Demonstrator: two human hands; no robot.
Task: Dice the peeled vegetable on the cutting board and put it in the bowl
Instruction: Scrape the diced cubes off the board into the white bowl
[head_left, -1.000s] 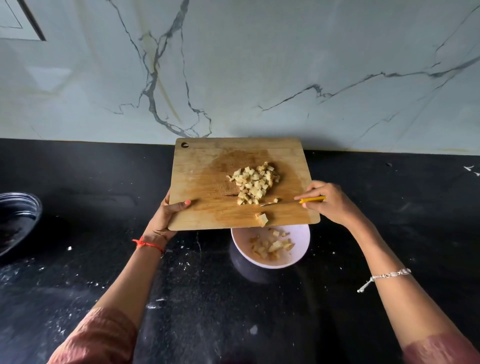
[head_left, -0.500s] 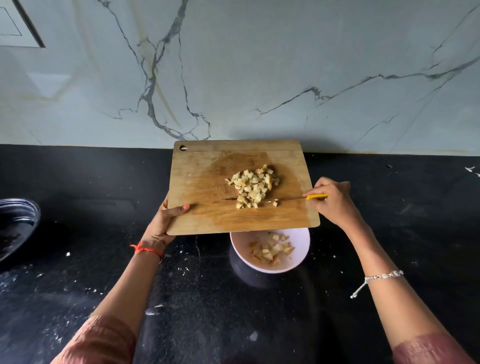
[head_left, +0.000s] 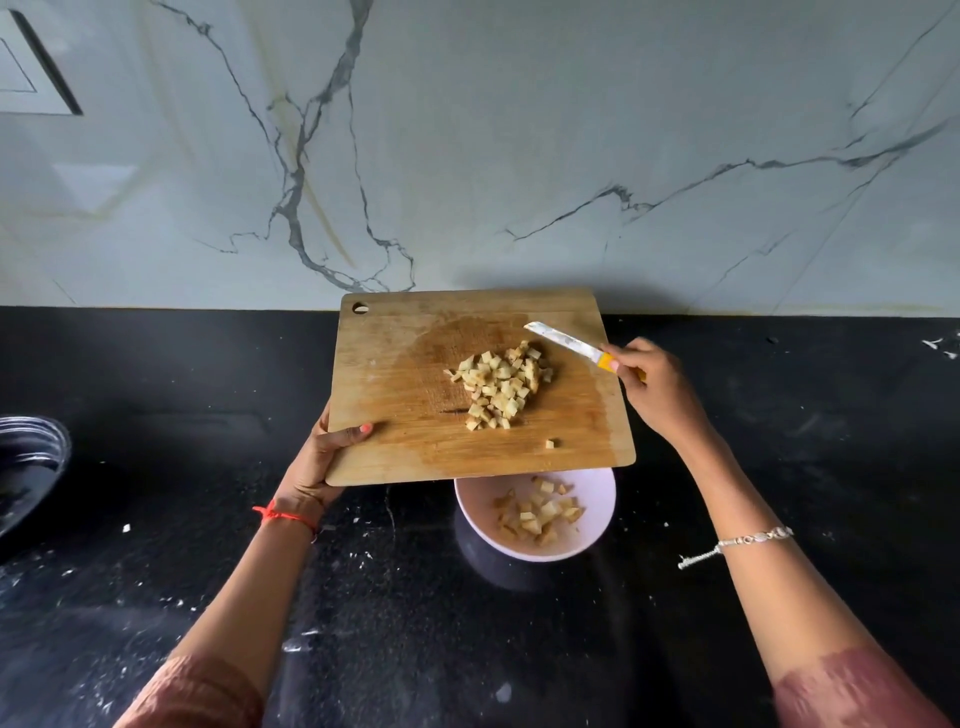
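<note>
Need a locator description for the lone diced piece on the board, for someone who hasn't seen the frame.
Start at the wooden cutting board above the black counter; its near edge overhangs a pale bowl. A heap of diced pieces sits mid-board. The lone cube lies apart from the heap, closer to the near edge, touching no other piece.

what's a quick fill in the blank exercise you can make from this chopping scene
1. The left hand holds the ____ above the bowl.
2. The right hand grips a knife by its ____ handle.
3. The bowl stands on a ____ countertop.

Missing words: cutting board; yellow; black
</note>
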